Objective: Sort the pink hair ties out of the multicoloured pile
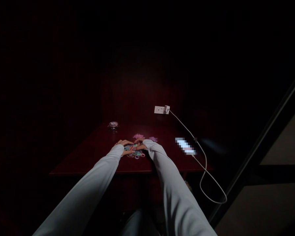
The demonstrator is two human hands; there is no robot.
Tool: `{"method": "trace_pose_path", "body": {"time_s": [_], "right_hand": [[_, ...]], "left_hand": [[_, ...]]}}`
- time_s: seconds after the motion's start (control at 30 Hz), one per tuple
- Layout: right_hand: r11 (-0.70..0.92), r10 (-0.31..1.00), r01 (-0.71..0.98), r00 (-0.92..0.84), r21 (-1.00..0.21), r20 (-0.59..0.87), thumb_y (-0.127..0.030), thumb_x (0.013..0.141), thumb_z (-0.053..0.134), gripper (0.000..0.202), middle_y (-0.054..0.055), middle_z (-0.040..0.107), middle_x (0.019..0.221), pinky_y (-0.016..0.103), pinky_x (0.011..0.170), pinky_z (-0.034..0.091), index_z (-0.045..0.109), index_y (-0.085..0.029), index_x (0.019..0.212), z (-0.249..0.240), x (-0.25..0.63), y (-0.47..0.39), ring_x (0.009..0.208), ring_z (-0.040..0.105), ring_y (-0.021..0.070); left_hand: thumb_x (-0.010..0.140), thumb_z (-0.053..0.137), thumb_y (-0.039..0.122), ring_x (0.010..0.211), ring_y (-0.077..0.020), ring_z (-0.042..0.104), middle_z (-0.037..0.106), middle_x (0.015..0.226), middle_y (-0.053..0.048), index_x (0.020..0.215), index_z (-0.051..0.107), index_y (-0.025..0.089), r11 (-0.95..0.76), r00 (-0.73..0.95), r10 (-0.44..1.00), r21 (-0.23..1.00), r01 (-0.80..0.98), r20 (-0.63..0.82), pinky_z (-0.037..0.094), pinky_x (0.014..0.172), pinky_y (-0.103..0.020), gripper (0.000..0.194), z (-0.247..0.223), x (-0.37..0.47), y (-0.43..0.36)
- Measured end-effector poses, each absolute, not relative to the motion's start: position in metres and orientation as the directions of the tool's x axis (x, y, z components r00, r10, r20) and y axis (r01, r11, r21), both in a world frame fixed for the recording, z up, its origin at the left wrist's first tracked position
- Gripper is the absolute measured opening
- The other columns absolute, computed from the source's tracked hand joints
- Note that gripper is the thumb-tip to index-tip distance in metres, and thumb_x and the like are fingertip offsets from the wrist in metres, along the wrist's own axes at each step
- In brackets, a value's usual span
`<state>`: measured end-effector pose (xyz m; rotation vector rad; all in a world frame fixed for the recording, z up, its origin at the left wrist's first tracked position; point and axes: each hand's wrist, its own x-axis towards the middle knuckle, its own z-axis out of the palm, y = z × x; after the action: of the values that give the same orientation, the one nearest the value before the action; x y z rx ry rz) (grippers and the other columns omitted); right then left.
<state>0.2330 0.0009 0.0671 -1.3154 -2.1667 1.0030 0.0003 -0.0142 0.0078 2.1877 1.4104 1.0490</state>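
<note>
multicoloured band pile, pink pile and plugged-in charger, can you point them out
Multicoloured band pile [137, 153]: head view, on its near part, between the hands.
Pink pile [138, 136]: head view, on its middle.
Plugged-in charger [166, 109]: head view, on its white body.

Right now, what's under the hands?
Multicoloured bands show in a loose pile between the left hand and right hand, extending toward the camera. What the fingers cover can't be seen.

I see a smooth, dark red bench [88, 159] with a faint sheen, matt cloth sleeves [172, 173], and a plastic-looking charger [166, 109].
</note>
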Motion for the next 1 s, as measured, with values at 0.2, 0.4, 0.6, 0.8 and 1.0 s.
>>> {"method": "trace_pose_path", "body": {"time_s": [0.2, 0.4, 0.6, 0.8, 1.0], "right_hand": [[0.263, 0.894, 0.530, -0.447, -0.806, -0.002, -0.032, 0.069, 0.098, 0.030, -0.006, 0.064, 0.072, 0.024, 0.067, 0.044, 0.079, -0.019, 0.089, 0.056, 0.233, 0.007, 0.068, 0.056, 0.0116], [0.222, 0.920, 0.495, -0.391, -0.840, 0.013, -0.044, 0.072, 0.095, 0.030, -0.005, 0.063, 0.068, 0.023, 0.059, 0.040, 0.078, -0.022, 0.082, 0.065, 0.232, 0.001, 0.063, 0.053, 0.0110], [0.179, 0.958, 0.443, -0.282, -0.878, 0.054, -0.042, 0.077, 0.091, 0.029, -0.001, 0.068, 0.069, 0.023, 0.058, 0.043, 0.074, -0.020, 0.080, 0.073, 0.227, -0.006, 0.066, 0.060, 0.0135], [0.229, 0.941, 0.335, -0.317, -0.914, 0.120, -0.039, 0.069, 0.097, 0.031, -0.003, 0.067, 0.066, 0.023, 0.062, 0.045, 0.076, -0.017, 0.076, 0.071, 0.217, 0.004, 0.065, 0.061, 0.0125], [0.260, 0.910, 0.298, -0.393, -0.918, 0.130, -0.039, 0.069, 0.099, 0.033, 0.000, 0.075, 0.077, 0.024, 0.070, 0.048, 0.082, -0.017, 0.087, 0.070, 0.206, 0.005, 0.073, 0.065, 0.0138]], "left_hand": [[0.063, 0.091, 0.034, 0.096, -0.0272, 0.071, 0.083, 0.097, -0.006, 0.081, 0.084, 0.025, -0.449, 0.144, 0.881, 0.705, 0.549, 0.450, 0.052, 0.100, -0.038, 0.021, 0.010, 0.004, -0.015], [0.061, 0.085, 0.035, 0.070, -0.0184, 0.061, 0.075, 0.073, -0.003, 0.069, 0.077, 0.021, -0.370, 0.022, 0.918, 0.834, 0.409, 0.397, 0.046, 0.065, -0.027, 0.017, 0.019, 0.007, -0.021], [0.061, 0.087, 0.047, 0.060, -0.0149, 0.058, 0.077, 0.075, -0.007, 0.083, 0.082, 0.016, -0.328, -0.084, 0.932, 0.921, 0.209, 0.351, 0.039, 0.054, -0.024, 0.039, 0.011, 0.008, -0.013], [0.060, 0.089, 0.055, 0.064, -0.0160, 0.064, 0.080, 0.082, -0.009, 0.095, 0.083, 0.015, -0.378, -0.074, 0.919, 0.918, 0.118, 0.387, 0.047, 0.058, -0.026, 0.053, -0.003, 0.000, 0.007], [0.057, 0.092, 0.055, 0.065, -0.0190, 0.069, 0.083, 0.084, -0.009, 0.098, 0.084, 0.017, -0.341, -0.071, 0.934, 0.934, 0.105, 0.349, 0.049, 0.056, -0.027, 0.056, -0.008, -0.008, 0.018]]}}
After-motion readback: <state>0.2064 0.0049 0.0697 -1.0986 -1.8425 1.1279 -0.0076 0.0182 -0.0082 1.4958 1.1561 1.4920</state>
